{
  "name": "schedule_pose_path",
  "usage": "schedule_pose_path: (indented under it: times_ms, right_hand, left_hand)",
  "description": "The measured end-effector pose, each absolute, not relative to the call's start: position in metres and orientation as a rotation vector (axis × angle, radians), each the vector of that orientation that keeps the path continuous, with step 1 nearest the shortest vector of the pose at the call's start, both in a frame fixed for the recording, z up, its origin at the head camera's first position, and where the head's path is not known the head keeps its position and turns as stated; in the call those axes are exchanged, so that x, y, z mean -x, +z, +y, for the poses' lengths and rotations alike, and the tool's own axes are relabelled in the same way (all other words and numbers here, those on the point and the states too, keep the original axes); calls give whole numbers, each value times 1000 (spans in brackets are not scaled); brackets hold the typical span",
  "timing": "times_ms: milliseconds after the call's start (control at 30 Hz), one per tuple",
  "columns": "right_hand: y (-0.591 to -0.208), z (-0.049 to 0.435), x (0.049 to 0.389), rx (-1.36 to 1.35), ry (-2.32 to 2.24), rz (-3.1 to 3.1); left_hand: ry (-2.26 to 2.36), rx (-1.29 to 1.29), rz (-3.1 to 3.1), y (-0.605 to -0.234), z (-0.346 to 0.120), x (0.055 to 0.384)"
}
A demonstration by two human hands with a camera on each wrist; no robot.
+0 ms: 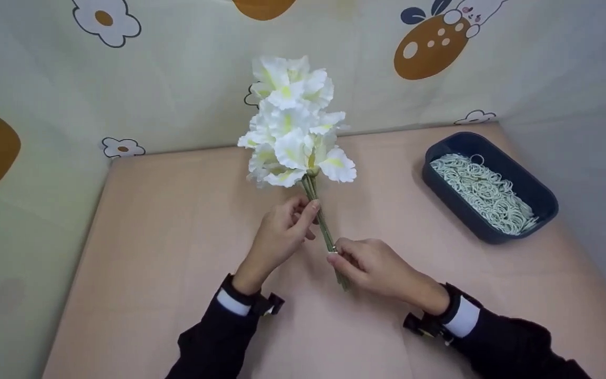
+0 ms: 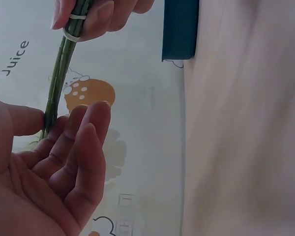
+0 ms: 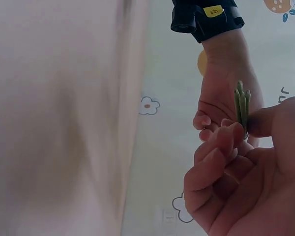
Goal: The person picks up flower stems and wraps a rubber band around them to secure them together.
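Head view: stems (image 1: 324,223) at counter (image 1: 177,210) centre are pinched high by left hand (image 1: 282,234) for steadiness; right hand (image 1: 369,266) grips low, band (image 2: 74,34) wrapped there. Tray (image 1: 539,192) at 2 o'clock.

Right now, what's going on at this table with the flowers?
A person holds a bunch of white artificial flowers by its green stems above a pinkish table. The left hand pinches the stems just under the blooms; the right hand grips them lower down, where a pale rubber band circles the stems by its fingers. A dark blue tray full of rubber bands sits off to the right, untouched.
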State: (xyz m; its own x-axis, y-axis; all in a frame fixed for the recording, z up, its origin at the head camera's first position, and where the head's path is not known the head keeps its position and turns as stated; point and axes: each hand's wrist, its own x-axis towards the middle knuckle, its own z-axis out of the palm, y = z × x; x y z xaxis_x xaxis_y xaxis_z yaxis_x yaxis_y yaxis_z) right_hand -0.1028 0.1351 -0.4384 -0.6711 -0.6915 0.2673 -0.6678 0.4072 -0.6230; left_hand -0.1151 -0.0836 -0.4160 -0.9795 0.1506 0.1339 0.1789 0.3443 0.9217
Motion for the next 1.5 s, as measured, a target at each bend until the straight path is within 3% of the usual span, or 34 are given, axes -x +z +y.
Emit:
schedule_pose_path:
  times_ms: [700,1500]
  right_hand:
    - [-467,129,108,1250,-746,2575]
    - [-476,129,108,1174,-524,2471]
  left_hand:
    - [-1533,359,-2871,-457,-82,127]
    - [-1847,274,-2948,-478,-82,124]
